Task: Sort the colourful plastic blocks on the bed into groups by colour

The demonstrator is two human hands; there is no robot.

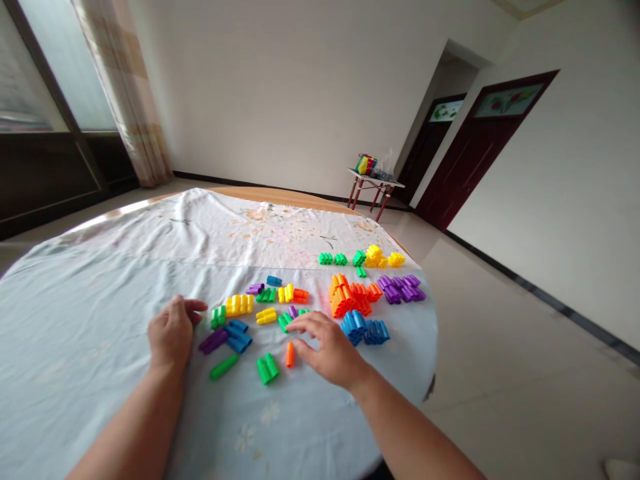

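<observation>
My left hand (pixel 173 328) rests on the cloth, fingers loosely bent and pointing right, with nothing seen in it. Just right of it lie a green toy tube block (pixel 218 317), yellow tube blocks (pixel 239 305), a purple block (pixel 213 341) and blue blocks (pixel 239 336). My right hand (pixel 327 345) hovers with thumb and fingers apart. Its fingertips are over a green block (pixel 285 323), partly covering the pieces there; whether they touch cannot be made out. By the thumb stands a single orange tube (pixel 290 355). Nearer me are a green pair (pixel 268 369) and a long green tube (pixel 224 367).
Sorted by colour on the right are orange blocks (pixel 343 297), blue blocks (pixel 354 327), purple blocks (pixel 401 289), yellow blocks (pixel 375 257) and green blocks (pixel 326 259). A pale floral cloth (pixel 115 287) covers the round table. A small table (pixel 376 181) stands beyond.
</observation>
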